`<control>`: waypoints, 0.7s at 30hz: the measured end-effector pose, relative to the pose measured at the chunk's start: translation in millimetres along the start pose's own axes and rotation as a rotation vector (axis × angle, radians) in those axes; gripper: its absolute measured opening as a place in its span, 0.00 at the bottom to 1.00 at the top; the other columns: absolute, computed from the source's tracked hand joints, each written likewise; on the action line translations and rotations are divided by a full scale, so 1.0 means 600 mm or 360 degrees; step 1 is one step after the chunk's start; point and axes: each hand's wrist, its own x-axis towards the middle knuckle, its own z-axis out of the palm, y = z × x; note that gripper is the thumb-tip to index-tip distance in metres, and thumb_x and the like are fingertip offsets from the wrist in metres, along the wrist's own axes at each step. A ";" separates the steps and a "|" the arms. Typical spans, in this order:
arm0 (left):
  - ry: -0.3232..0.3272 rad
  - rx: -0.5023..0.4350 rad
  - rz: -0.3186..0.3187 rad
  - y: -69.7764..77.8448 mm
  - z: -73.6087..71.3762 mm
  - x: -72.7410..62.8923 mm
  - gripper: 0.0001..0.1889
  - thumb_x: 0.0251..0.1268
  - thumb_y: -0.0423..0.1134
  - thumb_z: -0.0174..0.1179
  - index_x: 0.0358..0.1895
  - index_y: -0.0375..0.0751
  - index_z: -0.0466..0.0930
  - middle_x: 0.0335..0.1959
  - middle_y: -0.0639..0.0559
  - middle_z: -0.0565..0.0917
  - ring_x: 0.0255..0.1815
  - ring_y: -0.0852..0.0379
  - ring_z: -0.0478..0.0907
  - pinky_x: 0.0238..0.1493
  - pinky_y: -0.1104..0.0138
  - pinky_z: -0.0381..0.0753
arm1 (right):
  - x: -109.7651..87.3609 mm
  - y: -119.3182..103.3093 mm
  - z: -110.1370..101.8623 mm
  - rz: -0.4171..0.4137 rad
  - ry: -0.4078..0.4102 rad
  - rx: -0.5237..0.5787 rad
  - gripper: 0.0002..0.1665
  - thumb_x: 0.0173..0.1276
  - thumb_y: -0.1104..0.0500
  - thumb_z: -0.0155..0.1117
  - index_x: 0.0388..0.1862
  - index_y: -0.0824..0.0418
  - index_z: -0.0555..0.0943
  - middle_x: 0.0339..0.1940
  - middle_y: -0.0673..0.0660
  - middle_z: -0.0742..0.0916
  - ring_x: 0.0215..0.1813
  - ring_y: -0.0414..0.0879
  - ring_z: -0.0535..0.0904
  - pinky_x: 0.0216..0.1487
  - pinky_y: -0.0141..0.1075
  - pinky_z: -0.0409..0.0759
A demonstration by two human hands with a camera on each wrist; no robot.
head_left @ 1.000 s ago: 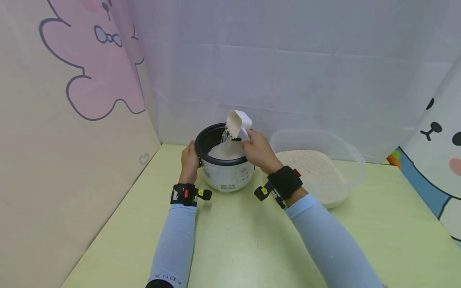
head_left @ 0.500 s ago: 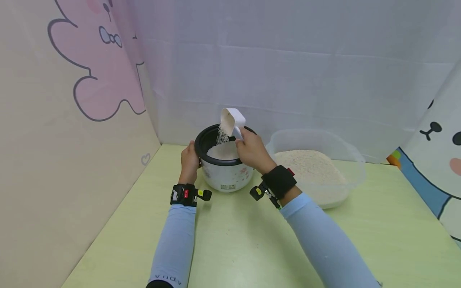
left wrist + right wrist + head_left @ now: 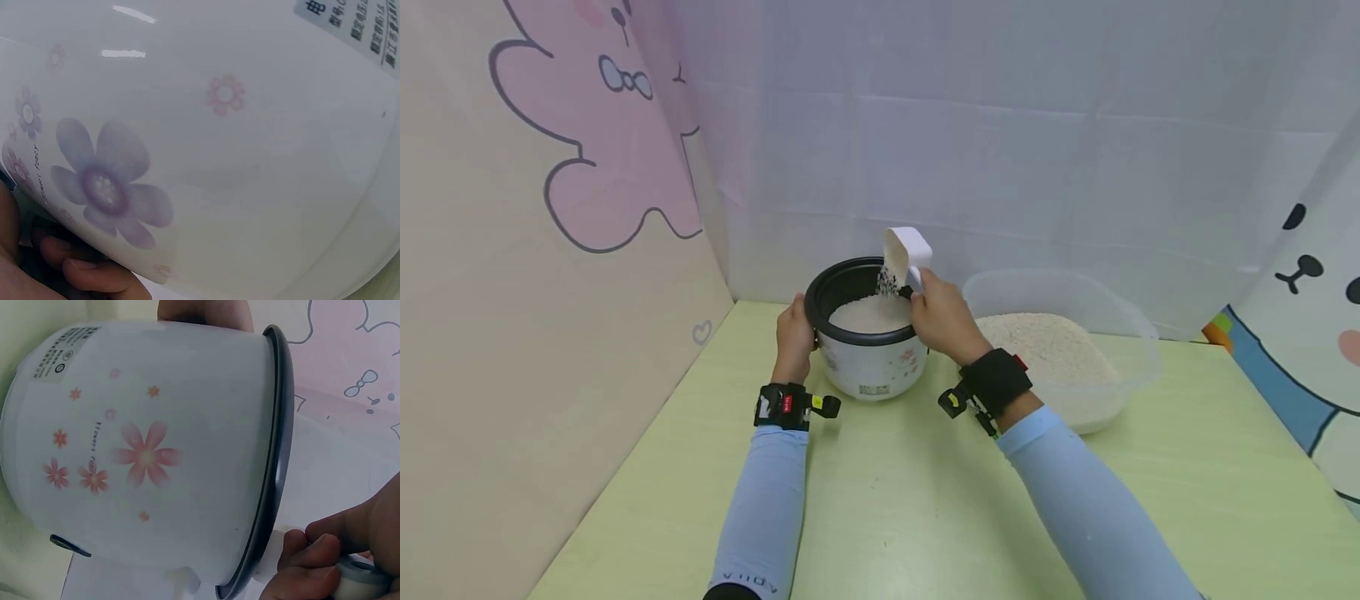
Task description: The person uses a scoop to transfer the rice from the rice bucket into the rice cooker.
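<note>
A white rice cooker (image 3: pixel 872 371) with a black rim and printed flowers stands at the back left of the table. My left hand (image 3: pixel 794 337) grips its left side just below the rim; in the left wrist view, curled fingers (image 3: pixel 100 275) show at the cooker's wall. In my right hand (image 3: pixel 946 318) is the handle of a white scoop (image 3: pixel 916 247), tipped over the cooker's right rim. White grains stream from its mouth onto the rice (image 3: pixel 867 315) inside. The right wrist view shows the right hand's fingers (image 3: pixel 312 556) wrapped round the scoop handle, beside the rim.
To the right, partly behind the right forearm, a clear plastic tub (image 3: pixel 1131 321) holds a heap of rice (image 3: pixel 1045 337). A few stray grains lie on the green table (image 3: pixel 880 500). Printed curtains (image 3: pixel 1000 150) hang behind and at both sides.
My right hand swung the scoop a little left over the cooker, then back right, pouring rice throughout. My left hand has kept its place on the cooker.
</note>
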 end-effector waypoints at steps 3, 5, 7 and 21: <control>0.0006 0.0001 0.0007 0.000 0.000 0.001 0.24 0.83 0.57 0.40 0.26 0.47 0.67 0.22 0.54 0.65 0.21 0.58 0.63 0.23 0.68 0.64 | -0.001 0.010 -0.003 -0.0004 0.0021 -0.0044 0.22 0.81 0.67 0.44 0.69 0.74 0.66 0.35 0.66 0.80 0.27 0.52 0.71 0.31 0.43 0.69; 0.0014 -0.0002 0.0014 0.000 -0.001 0.002 0.25 0.82 0.57 0.40 0.26 0.47 0.67 0.22 0.54 0.65 0.21 0.58 0.63 0.23 0.67 0.64 | -0.003 0.013 -0.006 -0.0002 0.0031 -0.0065 0.22 0.81 0.67 0.45 0.68 0.75 0.67 0.35 0.66 0.80 0.27 0.52 0.72 0.32 0.44 0.70; 0.0022 -0.0010 0.0021 -0.001 -0.002 0.003 0.25 0.82 0.56 0.40 0.25 0.47 0.67 0.22 0.54 0.65 0.21 0.58 0.63 0.23 0.67 0.64 | -0.004 0.014 -0.008 0.0009 0.0032 -0.0078 0.22 0.80 0.67 0.45 0.68 0.75 0.66 0.37 0.68 0.82 0.29 0.54 0.75 0.33 0.45 0.72; 0.0013 -0.0024 0.0003 -0.002 -0.007 0.006 0.25 0.81 0.59 0.40 0.27 0.46 0.70 0.21 0.54 0.65 0.20 0.58 0.63 0.23 0.67 0.64 | -0.016 0.016 -0.001 -0.0017 0.0086 -0.0145 0.23 0.79 0.68 0.48 0.69 0.77 0.67 0.48 0.74 0.84 0.42 0.61 0.82 0.44 0.53 0.79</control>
